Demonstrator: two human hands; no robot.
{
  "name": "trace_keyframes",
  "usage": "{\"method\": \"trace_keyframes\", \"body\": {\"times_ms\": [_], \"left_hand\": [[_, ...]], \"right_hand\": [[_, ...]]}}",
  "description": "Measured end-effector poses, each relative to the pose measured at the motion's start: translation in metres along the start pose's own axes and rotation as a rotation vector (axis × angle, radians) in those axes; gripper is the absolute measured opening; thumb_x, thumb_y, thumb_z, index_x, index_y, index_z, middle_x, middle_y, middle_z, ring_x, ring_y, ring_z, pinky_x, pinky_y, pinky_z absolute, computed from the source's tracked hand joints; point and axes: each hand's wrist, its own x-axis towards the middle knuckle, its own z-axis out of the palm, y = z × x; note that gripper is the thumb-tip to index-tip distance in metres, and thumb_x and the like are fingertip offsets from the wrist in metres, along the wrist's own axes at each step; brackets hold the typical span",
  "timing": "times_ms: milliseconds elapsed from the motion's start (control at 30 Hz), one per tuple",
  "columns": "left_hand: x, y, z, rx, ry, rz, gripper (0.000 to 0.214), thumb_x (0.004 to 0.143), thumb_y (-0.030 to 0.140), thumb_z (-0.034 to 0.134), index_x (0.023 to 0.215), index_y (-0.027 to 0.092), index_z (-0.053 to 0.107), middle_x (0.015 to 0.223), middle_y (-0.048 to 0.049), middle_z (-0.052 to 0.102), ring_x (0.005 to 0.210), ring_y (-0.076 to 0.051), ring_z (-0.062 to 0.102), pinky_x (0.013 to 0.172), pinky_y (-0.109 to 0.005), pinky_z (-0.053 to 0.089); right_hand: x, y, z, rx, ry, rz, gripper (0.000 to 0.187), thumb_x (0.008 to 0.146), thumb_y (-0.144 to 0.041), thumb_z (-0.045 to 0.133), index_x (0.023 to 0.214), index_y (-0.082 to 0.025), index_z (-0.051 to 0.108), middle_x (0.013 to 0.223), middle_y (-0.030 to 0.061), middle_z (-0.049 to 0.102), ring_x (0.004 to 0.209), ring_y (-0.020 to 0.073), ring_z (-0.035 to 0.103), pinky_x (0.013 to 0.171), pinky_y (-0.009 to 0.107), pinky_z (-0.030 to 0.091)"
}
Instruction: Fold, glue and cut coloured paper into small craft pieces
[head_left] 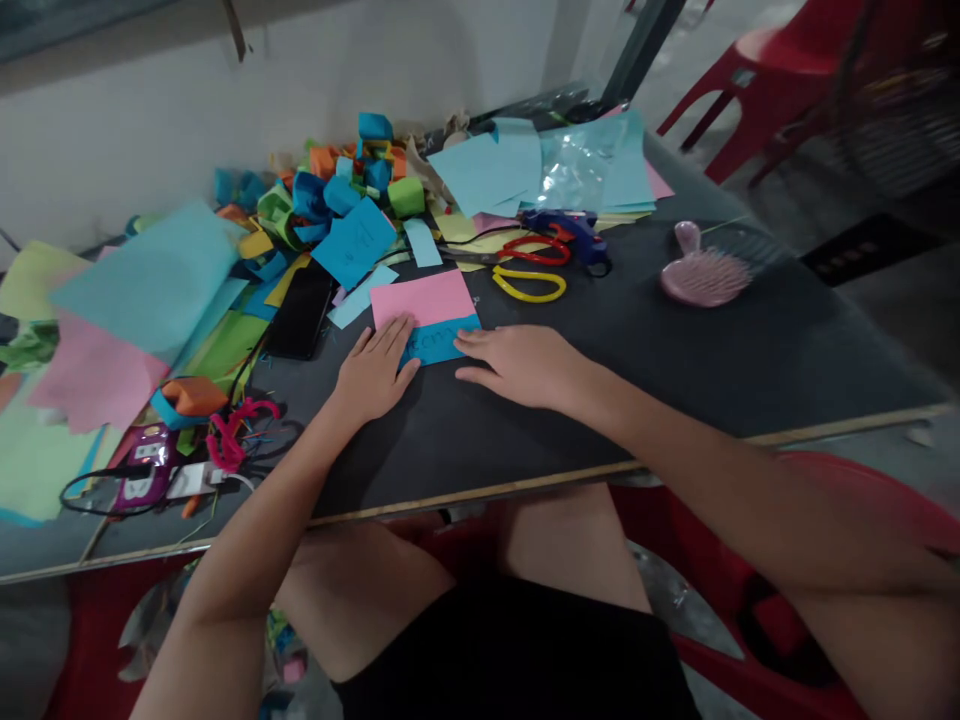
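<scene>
Grip uncurled, grasping nothing, with left hand (379, 372) on pink paper (429, 297) and right hand (529, 367) on blue paper (435, 347), both colours apparently already aligned on the surface (435, 430), perhaps not fully flattened.

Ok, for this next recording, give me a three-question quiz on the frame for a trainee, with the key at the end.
1. True or false: the pink oval hairbrush lies between the person's left hand and right hand.
2. Multiple choice: what lies under the fingertips of both hands?
A) a bundle of orange folded paper
B) a pink paper sheet with a handwritten blue paper band
C) a purple plastic device
3. Short answer: which is nearer the left hand, the black rectangular phone or the hairbrush?

Key:
1. False; it lies beyond the right hand, farther to the right.
2. B
3. The phone.
</scene>
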Motion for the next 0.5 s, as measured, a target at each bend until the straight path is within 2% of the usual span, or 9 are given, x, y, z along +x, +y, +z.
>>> {"method": "trace_keyframes", "body": {"times_ms": [67, 133, 200, 300, 433, 500], "left_hand": [[0.000, -0.001, 0.001, -0.017, 0.011, -0.005, 0.064, 0.102, 0.048, 0.021, 0.157, 0.016, 0.026, 0.164, -0.0079, 0.028, 0.152, -0.022, 0.027, 0.125, -0.044, 0.020], [0.000, -0.002, 0.003, -0.036, 0.026, -0.040, 0.068, 0.101, 0.053, 0.023, 0.158, 0.015, 0.025, 0.164, -0.0092, 0.028, 0.152, -0.023, 0.026, 0.125, -0.045, 0.021], [-0.001, -0.003, 0.005, -0.048, 0.041, -0.097, 0.074, 0.099, 0.058, 0.025, 0.159, 0.015, 0.021, 0.164, -0.0109, 0.026, 0.153, -0.025, 0.025, 0.125, -0.047, 0.020], [-0.004, -0.004, 0.009, -0.053, 0.066, -0.167, 0.083, 0.096, 0.065, 0.029, 0.160, 0.013, 0.015, 0.165, -0.0147, 0.020, 0.153, -0.030, 0.023, 0.125, -0.049, 0.019], [-0.005, -0.003, 0.012, -0.075, 0.121, -0.209, 0.091, 0.094, 0.066, 0.035, 0.159, 0.006, 0.012, 0.164, -0.0216, 0.018, 0.153, -0.035, 0.020, 0.124, -0.051, 0.020], [-0.006, -0.002, 0.013, -0.100, 0.157, -0.205, 0.093, 0.093, 0.065, 0.038, 0.159, 0.006, 0.011, 0.164, -0.0223, 0.019, 0.153, -0.036, 0.021, 0.124, -0.052, 0.021]], "right_hand": [[0.014, 0.007, -0.001, 0.020, 0.074, 0.060, 0.039, 0.097, -0.046, 0.049, 0.109, -0.021, 0.077, 0.111, 0.0107, 0.076, 0.098, 0.0298, 0.070, 0.080, 0.044, 0.055], [0.027, 0.018, 0.004, 0.102, 0.195, 0.029, 0.029, 0.094, -0.042, 0.057, 0.096, -0.023, 0.078, 0.101, 0.0087, 0.077, 0.095, 0.0272, 0.068, 0.081, 0.042, 0.053], [0.034, 0.029, 0.013, 0.216, 0.304, -0.050, 0.024, 0.090, -0.040, 0.064, 0.101, -0.023, 0.077, 0.106, 0.0087, 0.075, 0.101, 0.0269, 0.065, 0.089, 0.043, 0.051], [0.035, 0.041, 0.024, 0.305, 0.382, -0.064, 0.034, 0.087, -0.044, 0.067, 0.114, -0.024, 0.073, 0.115, 0.0105, 0.070, 0.107, 0.0290, 0.061, 0.095, 0.049, 0.048], [0.031, 0.042, 0.026, 0.304, 0.349, -0.024, 0.039, 0.089, -0.049, 0.063, 0.118, -0.025, 0.071, 0.120, 0.0114, 0.066, 0.108, 0.0308, 0.059, 0.097, 0.052, 0.047], [0.030, 0.040, 0.024, 0.310, 0.334, 0.000, 0.041, 0.091, -0.051, 0.060, 0.122, -0.026, 0.069, 0.122, 0.0114, 0.064, 0.111, 0.0322, 0.058, 0.100, 0.055, 0.045]]}}
